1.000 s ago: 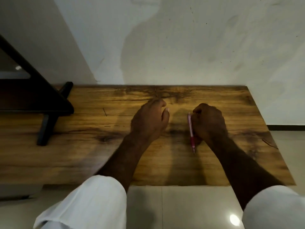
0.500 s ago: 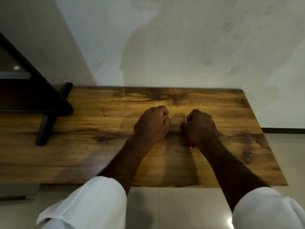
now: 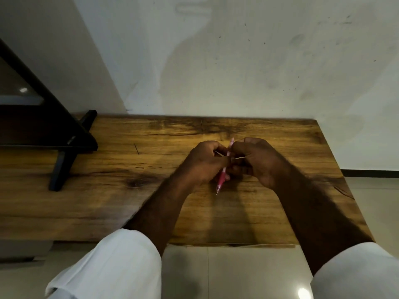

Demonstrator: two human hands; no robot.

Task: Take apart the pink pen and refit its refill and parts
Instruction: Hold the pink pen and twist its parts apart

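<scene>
**Operator:** Most of what I see is the pale wall (image 3: 237, 61), and under it the wooden worktop (image 3: 108, 201) that runs the width of the view. A dark frame with a slanted bar (image 3: 54, 134) stands on the worktop's far-left part, its foot on the wood.

**Observer:** And the arms?

**Operator:** Both forearms reach out from rolled white sleeves (image 3: 112, 266) at the bottom edge and meet above the middle of the worktop. My left hand (image 3: 203, 162) and right hand (image 3: 257, 160) are pressed together, knuckles up — both curled around the same thing.

**Observer:** Which is the pen?

**Operator:** Yes. The pink pen (image 3: 222, 176) sits between the two hands, close to upright and a little tilted. Its top end pokes out above the fingers, and its darker pink grip and fine tip hang out below, pointing toward me. The left hand's fingers close on the barrel from one side, the right hand's from the other — whether any part has come loose I cannot tell, as the fingers cover the middle.

**Observer:** Anything smaller?

**Operator:** One thin dark scratch (image 3: 136, 149) on the wood, left of the hands.
</scene>
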